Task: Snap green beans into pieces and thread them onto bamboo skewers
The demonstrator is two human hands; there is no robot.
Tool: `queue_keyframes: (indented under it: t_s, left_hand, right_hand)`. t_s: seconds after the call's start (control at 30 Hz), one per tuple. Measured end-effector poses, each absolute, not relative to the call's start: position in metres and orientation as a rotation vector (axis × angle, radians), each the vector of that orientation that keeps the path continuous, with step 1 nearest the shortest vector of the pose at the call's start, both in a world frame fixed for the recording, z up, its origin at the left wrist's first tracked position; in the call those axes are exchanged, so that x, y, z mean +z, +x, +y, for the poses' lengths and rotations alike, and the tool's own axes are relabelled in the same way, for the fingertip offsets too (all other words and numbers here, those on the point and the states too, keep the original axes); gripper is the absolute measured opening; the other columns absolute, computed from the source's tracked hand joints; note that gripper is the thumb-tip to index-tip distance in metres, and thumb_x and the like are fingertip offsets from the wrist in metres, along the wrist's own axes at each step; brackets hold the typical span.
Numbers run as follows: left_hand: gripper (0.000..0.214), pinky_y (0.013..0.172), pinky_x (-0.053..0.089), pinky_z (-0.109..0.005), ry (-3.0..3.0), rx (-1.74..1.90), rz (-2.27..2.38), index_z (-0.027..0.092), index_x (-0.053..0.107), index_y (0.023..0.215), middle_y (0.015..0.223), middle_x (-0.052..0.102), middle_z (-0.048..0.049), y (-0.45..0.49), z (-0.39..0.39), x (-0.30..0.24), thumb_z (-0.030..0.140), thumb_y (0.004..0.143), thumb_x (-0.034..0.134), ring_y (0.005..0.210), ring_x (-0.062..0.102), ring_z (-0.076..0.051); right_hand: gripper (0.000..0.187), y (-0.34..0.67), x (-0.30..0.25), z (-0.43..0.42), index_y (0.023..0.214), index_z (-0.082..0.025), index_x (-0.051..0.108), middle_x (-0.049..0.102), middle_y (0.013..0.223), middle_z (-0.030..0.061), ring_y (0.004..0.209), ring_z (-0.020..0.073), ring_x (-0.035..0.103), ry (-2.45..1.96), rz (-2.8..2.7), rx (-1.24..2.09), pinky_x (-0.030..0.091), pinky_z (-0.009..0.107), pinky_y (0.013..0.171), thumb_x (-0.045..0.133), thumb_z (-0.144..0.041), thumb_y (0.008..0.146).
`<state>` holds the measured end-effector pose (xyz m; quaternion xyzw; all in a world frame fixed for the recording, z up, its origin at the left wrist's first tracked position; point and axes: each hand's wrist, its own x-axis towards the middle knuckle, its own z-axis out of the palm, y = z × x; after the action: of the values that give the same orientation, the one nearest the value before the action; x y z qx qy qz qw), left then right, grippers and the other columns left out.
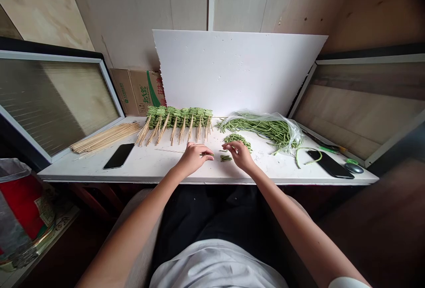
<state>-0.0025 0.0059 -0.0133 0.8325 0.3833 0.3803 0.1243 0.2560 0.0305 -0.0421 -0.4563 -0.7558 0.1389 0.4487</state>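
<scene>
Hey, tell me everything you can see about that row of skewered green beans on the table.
The row of skewered green beans is a tight, side-by-side line of bright green beans, folded into short, knobbly bundles. Pale wooden skewers run through them, their bare ends sticking out toward the person and fanning slightly apart. The row lies flat on the white table, towards its far edge, just in front of a white foam board. Neither hand touches it. The individual beans look firm and fresh, though fine detail is too small to tell.

Matt wooden skewers [106, 137], glossy black phone [119, 155], crinkled clear plastic bag [292, 128]
</scene>
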Motion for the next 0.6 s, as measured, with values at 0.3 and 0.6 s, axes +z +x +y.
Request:
queue_keyframes:
  t_s: [0.3,0.6]
  left_hand:
    - [0.037,0.104,0.048,-0.043,2.408,1.13,1.12,0.028,0.078,0.119,0.091,0.084,-0.0007,0.004,-0.001,-0.012,0.016,0.084,0.087,0.097,0.075,-0.026]
    - [0.009,0.097,0.046,-0.042,2.522,1.337,1.094,0.025,0.08,0.101,0.1,0.084,-0.0041,-0.003,0.004,-0.008,0.026,0.092,0.082,0.092,0.075,-0.024]
  right_hand:
    - [0.036,0.227,-0.019,-0.001,0.098,-0.025,0.083,0.081,0.099,0.0083,0.095,0.0259,0.069,-0.935,-2.015,0.547,0.052,0.036,0.076,0.07,-0.059,0.097]
    - [0.037,0.229,-0.014,0.0,0.1,-0.023,0.079,0.079,0.099,0.0092,0.095,0.0257,0.069,-0.966,-1.848,0.496,0.052,0.037,0.075,0.069,-0.058,0.098]
